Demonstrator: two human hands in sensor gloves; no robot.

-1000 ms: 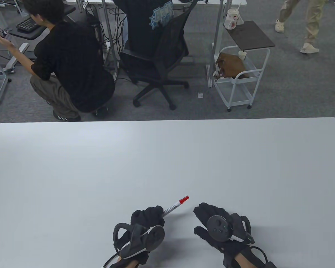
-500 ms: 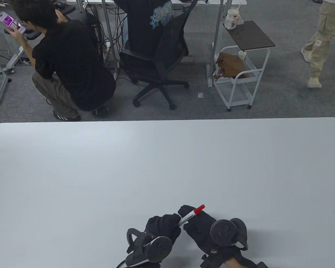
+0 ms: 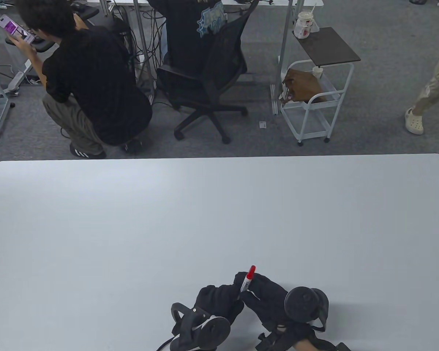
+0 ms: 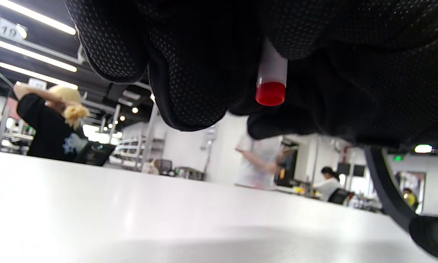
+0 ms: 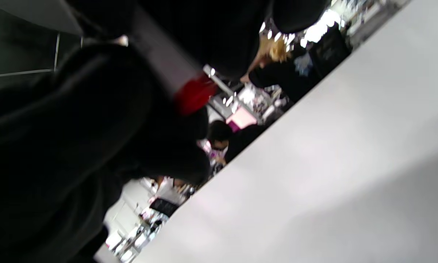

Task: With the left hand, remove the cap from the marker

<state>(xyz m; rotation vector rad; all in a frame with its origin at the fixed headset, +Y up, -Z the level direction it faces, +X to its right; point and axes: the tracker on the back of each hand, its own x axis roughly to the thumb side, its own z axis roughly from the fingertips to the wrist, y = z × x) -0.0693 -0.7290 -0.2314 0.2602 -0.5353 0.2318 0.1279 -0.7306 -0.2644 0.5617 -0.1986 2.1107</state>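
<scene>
A white marker (image 3: 246, 282) with a red cap (image 3: 251, 271) stands nearly upright between my two gloved hands near the table's front edge. My left hand (image 3: 229, 294) grips the marker's lower part. My right hand (image 3: 249, 289) closes its fingers on the barrel just below the red cap. In the left wrist view a short white stretch of barrel with a red end (image 4: 271, 93) sticks out below my left fingers (image 4: 189, 80). The right wrist view is blurred and shows a red piece (image 5: 193, 93) among dark fingers. The middle of the marker is hidden by the gloves.
The white table (image 3: 131, 219) stretches away in front of the hands. Beyond its far edge are a crouching person (image 3: 91, 84), an office chair (image 3: 208, 73) and a white cart (image 3: 314, 98) on the floor.
My right hand has come over from the right and closed on the marker. The marker has swung from a slant to the right to nearly upright. Both hands have shifted a little right.
</scene>
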